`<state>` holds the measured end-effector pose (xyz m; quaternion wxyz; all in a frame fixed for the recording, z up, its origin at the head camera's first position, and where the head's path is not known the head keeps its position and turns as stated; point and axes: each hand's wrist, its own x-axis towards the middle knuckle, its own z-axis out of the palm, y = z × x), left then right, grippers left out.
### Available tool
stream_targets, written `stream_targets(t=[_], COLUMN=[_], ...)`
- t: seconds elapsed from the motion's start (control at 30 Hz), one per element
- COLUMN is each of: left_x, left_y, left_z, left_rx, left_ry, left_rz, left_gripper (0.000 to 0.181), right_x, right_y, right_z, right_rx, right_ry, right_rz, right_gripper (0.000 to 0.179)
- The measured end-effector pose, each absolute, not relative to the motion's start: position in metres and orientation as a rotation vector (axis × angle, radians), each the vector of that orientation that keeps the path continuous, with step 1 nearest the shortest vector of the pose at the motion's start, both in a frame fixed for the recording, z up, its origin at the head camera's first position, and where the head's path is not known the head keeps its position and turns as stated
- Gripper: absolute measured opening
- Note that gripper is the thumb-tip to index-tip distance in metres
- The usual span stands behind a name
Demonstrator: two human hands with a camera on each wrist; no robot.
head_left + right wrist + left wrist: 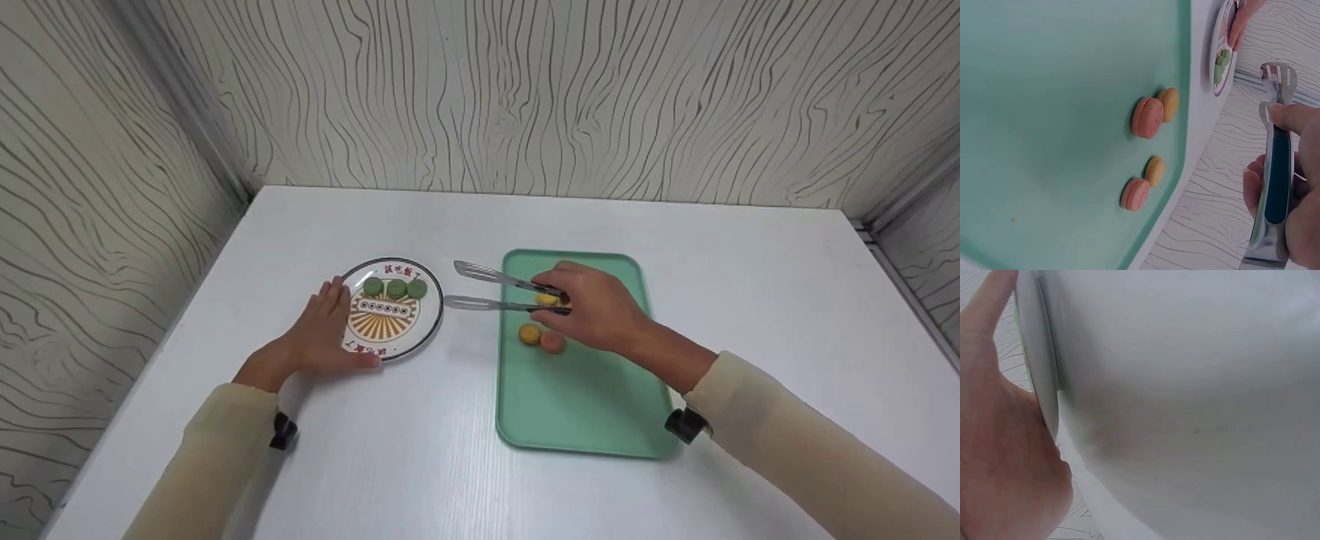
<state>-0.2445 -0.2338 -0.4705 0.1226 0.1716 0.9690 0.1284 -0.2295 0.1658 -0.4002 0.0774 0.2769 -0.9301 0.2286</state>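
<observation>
My left hand (pixel 319 334) rests against the left rim of a round patterned plate (pixel 409 334), fingers straight and thumb stretched along the near rim. Three green macarons (pixel 396 289) lie in a row on the plate's far half. In my right hand (pixel 596 307) is a pair of metal tongs (pixel 1279 174) with dark grips. Their tips are spread, point left toward the plate and have nothing between them. Below that hand, a green tray (pixel 577 405) bears two yellow macarons (pixel 1154 171) and two pink macarons (pixel 1147 118), paired by colour; the far pair is partly hidden in the head view.
Plate and tray stand side by side on a white table (pixel 420 457), with a strip of tabletop between them. Wood-grain patterned panels (pixel 525 97) rise behind the table and at its sides.
</observation>
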Motion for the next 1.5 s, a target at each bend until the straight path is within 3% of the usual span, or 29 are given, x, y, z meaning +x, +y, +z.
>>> stream_targets(t=[1.5], left_x=[-0.244], left_y=[-0.234], left_z=[-0.47], left_rx=[0.484], left_ry=[2.829], left_rz=[0.4], left_gripper=[0.131], right_x=[-0.214], right_y=[0.271], right_z=[-0.439], right_rx=[0.527], right_ry=[-2.895], right_rz=[0.673], right_gripper=[0.04])
